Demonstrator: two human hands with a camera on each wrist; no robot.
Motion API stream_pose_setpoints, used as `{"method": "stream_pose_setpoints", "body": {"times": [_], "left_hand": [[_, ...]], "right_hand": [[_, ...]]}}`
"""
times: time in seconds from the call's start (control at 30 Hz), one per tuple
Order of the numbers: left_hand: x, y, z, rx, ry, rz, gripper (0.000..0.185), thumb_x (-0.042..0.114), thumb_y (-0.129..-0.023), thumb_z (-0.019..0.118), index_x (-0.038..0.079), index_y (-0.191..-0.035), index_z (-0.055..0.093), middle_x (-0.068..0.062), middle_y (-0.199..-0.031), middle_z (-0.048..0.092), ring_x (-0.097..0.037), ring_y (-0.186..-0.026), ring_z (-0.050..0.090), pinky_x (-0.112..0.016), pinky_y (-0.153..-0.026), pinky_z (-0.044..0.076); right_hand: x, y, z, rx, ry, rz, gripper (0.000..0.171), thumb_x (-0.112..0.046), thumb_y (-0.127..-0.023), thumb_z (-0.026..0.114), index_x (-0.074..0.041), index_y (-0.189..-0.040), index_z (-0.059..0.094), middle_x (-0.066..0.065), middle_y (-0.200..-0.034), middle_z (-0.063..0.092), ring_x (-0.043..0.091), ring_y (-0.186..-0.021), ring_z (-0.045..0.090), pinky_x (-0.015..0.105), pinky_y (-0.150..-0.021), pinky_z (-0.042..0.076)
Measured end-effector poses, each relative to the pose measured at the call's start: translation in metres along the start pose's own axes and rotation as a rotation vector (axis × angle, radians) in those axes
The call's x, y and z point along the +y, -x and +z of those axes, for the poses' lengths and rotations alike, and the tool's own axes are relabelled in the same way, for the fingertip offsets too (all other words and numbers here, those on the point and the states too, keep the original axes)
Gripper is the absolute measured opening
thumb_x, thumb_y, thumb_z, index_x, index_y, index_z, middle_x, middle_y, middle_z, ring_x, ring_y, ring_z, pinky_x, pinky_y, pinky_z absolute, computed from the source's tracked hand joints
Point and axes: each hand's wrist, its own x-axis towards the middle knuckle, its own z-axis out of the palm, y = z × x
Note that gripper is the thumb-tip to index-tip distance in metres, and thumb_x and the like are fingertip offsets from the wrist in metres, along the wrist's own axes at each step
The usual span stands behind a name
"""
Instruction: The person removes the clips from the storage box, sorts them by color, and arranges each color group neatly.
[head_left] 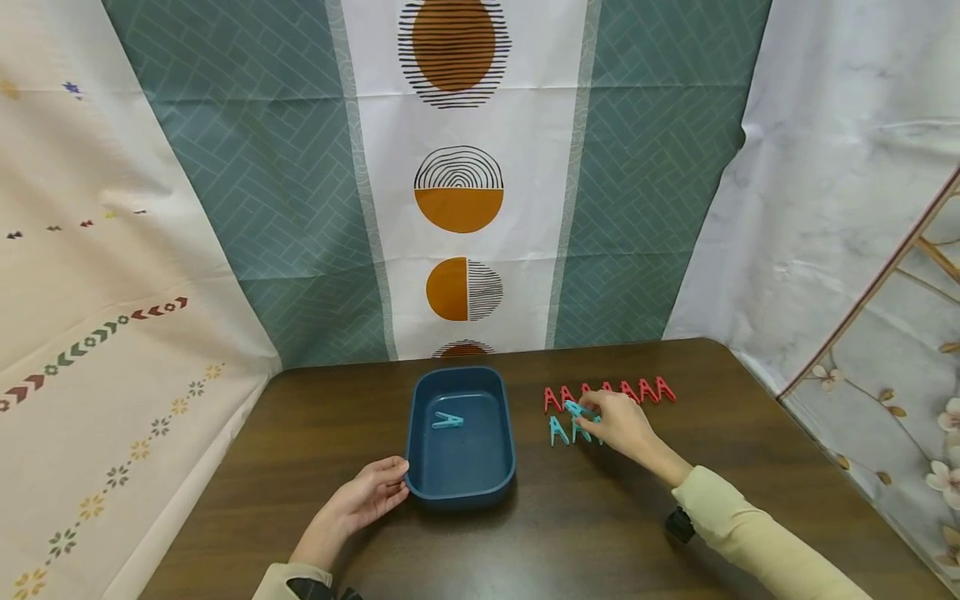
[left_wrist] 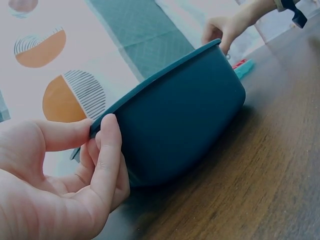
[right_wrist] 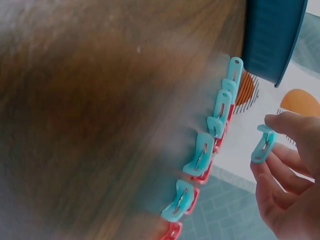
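Note:
My left hand (head_left: 372, 493) pinches the left rim of a dark blue plastic basin (head_left: 460, 493), thumb on top and fingers beneath, as the left wrist view shows. One light blue clothespin (head_left: 447, 420) lies inside it. To the basin's right, my right hand (head_left: 619, 423) holds another light blue clothespin (right_wrist: 264, 145) between thumb and fingers, raised off the table. Below that hand stands a row of light blue clothespins (head_left: 558, 431), partly hidden by it in the head view. Behind them runs a row of several red clothespins (head_left: 664, 388).
The brown wooden table (head_left: 570, 533) carries the basin and both rows. A patterned cloth (head_left: 465, 300) hangs at its back edge, with pale cloths (head_left: 150, 350) along the left and right sides.

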Motion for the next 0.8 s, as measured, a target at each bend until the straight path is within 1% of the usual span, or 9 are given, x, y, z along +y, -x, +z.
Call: {"method": "stream_pose_setpoints", "body": {"times": [0.2,0.27,0.37,0.43,0.5,0.63,0.7,0.8], "left_hand": [[0.001,0.000,-0.001,-0.009,-0.001,0.005,0.013,0.012,-0.102,0.045,0.015,-0.094,0.056,0.005,-0.085,0.059,-0.004,-0.080,0.058,-0.016,-0.079,0.053],[0.001,0.001,-0.001,-0.010,0.001,0.005,0.013,0.012,-0.102,0.046,0.014,-0.094,0.056,0.005,-0.084,0.059,-0.004,-0.080,0.059,-0.016,-0.079,0.054],[0.001,0.001,0.000,-0.004,0.001,0.004,0.011,0.011,-0.102,0.046,0.014,-0.095,0.055,0.005,-0.084,0.059,-0.005,-0.080,0.059,-0.017,-0.079,0.054],[0.001,0.002,0.000,0.001,0.003,0.001,0.011,0.011,-0.102,0.046,0.013,-0.095,0.055,0.005,-0.084,0.059,-0.005,-0.079,0.059,-0.017,-0.079,0.054],[0.001,0.002,0.001,0.002,0.007,-0.003,0.010,0.011,-0.102,0.046,0.012,-0.096,0.054,0.004,-0.084,0.059,-0.005,-0.079,0.059,-0.017,-0.079,0.054],[0.001,0.003,0.001,0.000,0.007,-0.006,0.009,0.012,-0.102,0.047,0.012,-0.097,0.054,0.004,-0.085,0.059,-0.005,-0.079,0.059,-0.017,-0.079,0.054],[0.001,0.003,0.002,0.002,-0.001,-0.005,0.008,0.012,-0.102,0.047,0.012,-0.097,0.054,0.005,-0.085,0.059,-0.005,-0.079,0.059,-0.017,-0.079,0.054],[0.001,0.002,0.002,0.011,-0.011,-0.006,0.009,0.012,-0.102,0.047,0.012,-0.097,0.054,0.005,-0.085,0.059,-0.005,-0.079,0.059,-0.017,-0.078,0.054]], "right_hand": [[0.003,0.000,-0.003,0.029,0.030,0.011,0.018,-0.019,-0.078,0.080,-0.010,-0.090,0.070,0.005,-0.080,0.072,0.017,-0.068,0.066,0.026,-0.053,0.050],[0.004,0.000,-0.005,0.032,0.040,0.029,0.019,-0.019,-0.078,0.080,-0.009,-0.090,0.069,0.005,-0.080,0.071,0.015,-0.064,0.063,0.026,-0.051,0.048],[0.005,0.000,-0.008,0.032,0.045,0.065,0.019,-0.020,-0.080,0.078,-0.008,-0.090,0.068,0.005,-0.078,0.070,0.009,-0.053,0.054,0.024,-0.043,0.041],[0.006,0.001,-0.011,0.022,0.048,0.099,0.018,-0.021,-0.081,0.077,-0.008,-0.089,0.066,0.006,-0.077,0.069,0.007,-0.048,0.049,0.023,-0.041,0.037],[0.008,0.002,-0.014,0.007,0.058,0.128,0.018,-0.021,-0.082,0.076,-0.008,-0.088,0.065,0.006,-0.077,0.069,0.007,-0.047,0.047,0.023,-0.040,0.036],[0.013,0.005,-0.018,-0.012,0.068,0.189,0.019,-0.021,-0.082,0.076,-0.007,-0.088,0.065,0.006,-0.076,0.068,0.009,-0.051,0.049,0.024,-0.040,0.037],[0.016,0.007,-0.019,-0.013,0.072,0.213,0.019,-0.021,-0.082,0.075,-0.007,-0.087,0.063,0.005,-0.071,0.065,0.010,-0.050,0.047,0.024,-0.039,0.034],[0.021,0.009,-0.021,-0.008,0.081,0.242,0.017,-0.020,-0.083,0.072,-0.007,-0.084,0.062,0.002,-0.060,0.056,0.011,-0.046,0.040,0.022,-0.038,0.027]]}}
